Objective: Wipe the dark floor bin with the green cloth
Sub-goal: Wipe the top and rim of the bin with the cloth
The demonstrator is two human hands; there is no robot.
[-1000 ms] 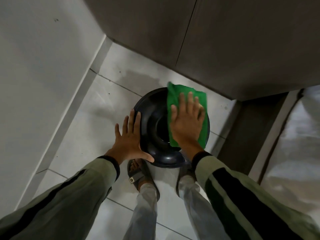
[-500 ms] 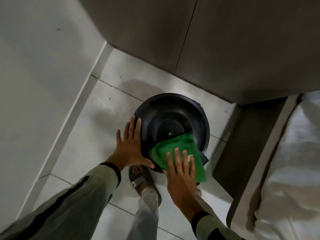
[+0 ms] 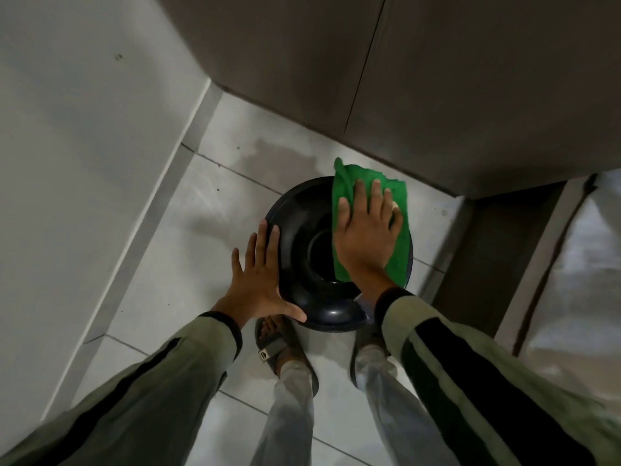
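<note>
Bin [image 3: 295,264], dark and round, stands on the pale tiled floor [image 3: 188,237] just in front of the person's feet, close under a grey-brown cabinet [image 3: 437,95]. Its glossy top dips like a funnel to a round hole in the middle, and a rounded lip sticks out at the near edge.

The right hand [image 3: 366,243] lies flat, palm down, on the cloth [image 3: 400,260], pressing it onto the right and far part of the bin's top. Its fingers [image 3: 376,193] are straight and only slightly apart, not curled around the fabric; the thumb side reaches toward the centre hole. The green cloth is spread under the hand, one corner sticking up past the far rim, its lower edge trailing toward the near right rim and partly covering the hole's right side.

The left hand [image 3: 258,284] is open with fingers fanned wide, palm against the bin's left side. Its longer fingertips rest on the left rim and the thumb reaches along the near edge toward the lip. It holds nothing.

Both sleeves are olive with a black stripe. A sandal [image 3: 279,348] shows on the left foot, just near of the bin; the other foot is mostly hidden by the right forearm. A white wall [image 3: 84,163] runs along the left, and a pale, blurred surface lies at far right.
</note>
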